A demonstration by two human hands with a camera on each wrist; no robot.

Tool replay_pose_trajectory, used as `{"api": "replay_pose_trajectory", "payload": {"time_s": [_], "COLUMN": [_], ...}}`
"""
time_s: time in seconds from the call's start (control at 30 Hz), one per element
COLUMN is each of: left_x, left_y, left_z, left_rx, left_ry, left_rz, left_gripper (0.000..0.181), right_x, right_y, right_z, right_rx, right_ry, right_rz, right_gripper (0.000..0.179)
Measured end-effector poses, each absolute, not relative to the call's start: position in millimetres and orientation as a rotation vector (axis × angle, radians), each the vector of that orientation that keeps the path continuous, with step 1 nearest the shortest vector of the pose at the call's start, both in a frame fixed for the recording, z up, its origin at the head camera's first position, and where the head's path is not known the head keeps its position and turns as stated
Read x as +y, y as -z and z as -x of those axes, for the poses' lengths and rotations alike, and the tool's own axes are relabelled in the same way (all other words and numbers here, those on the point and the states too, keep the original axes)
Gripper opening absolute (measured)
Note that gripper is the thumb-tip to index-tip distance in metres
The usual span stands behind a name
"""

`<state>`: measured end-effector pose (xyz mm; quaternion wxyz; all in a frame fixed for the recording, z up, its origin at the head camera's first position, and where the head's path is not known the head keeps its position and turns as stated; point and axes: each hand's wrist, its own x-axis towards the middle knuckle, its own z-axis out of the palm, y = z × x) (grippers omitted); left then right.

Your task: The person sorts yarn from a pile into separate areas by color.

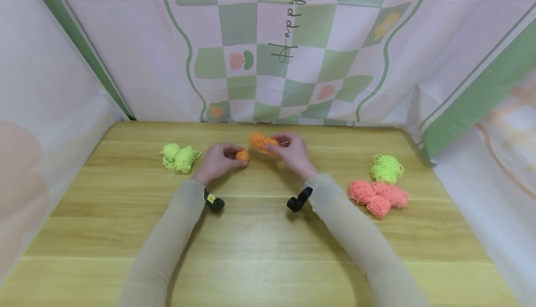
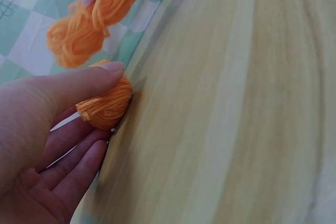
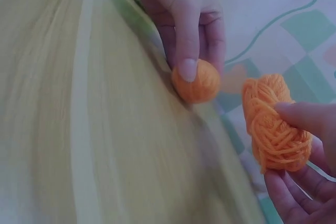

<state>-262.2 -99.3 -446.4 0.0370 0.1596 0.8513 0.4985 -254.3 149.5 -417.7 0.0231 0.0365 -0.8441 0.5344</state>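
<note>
Near the back middle of the table, my left hand (image 1: 214,162) pinches a small orange yarn ball (image 1: 243,156) between thumb and fingers. In the left wrist view the thumb lies on top of that ball (image 2: 107,103), low by the tabletop. To its right, my right hand (image 1: 294,153) grips a larger, lumpy orange yarn bundle (image 1: 260,142) above the table. Two joined lobes of this bundle (image 2: 76,40) show in the left wrist view. Loose looped strands cover the bundle (image 3: 278,137) in the right wrist view, where a gap separates it from the small ball.
Yellow-green yarn balls (image 1: 184,159) lie left of my left hand. At the right, another yellow-green yarn ball (image 1: 387,168) sits behind several coral-pink yarn balls (image 1: 378,201). A patterned curtain (image 1: 272,83) hangs along the back edge of the wooden table (image 1: 259,251).
</note>
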Motion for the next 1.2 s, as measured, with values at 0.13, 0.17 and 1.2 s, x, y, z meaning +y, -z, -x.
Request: {"api": "replay_pose_trajectory", "payload": {"time_s": [0.13, 0.17, 1.2], "left_x": [-100, -100, -99], "left_y": [445, 445, 448], "left_z": [262, 263, 262], "left_rx": [2.615, 2.619, 2.627], "left_ry": [-1.532, -1.527, -1.524], "left_rz": [-0.494, -0.499, -0.486], "left_gripper": [0.04, 0.04, 0.039], "right_x": [140, 138, 133], "right_y": [421, 423, 416], "right_z": [262, 264, 262], "right_rx": [-2.597, -2.592, -2.562], "right_ry": [-1.659, -1.667, -1.773], "right_rz": [-0.074, -0.062, -0.041], "right_gripper": [0.04, 0.04, 0.059]}}
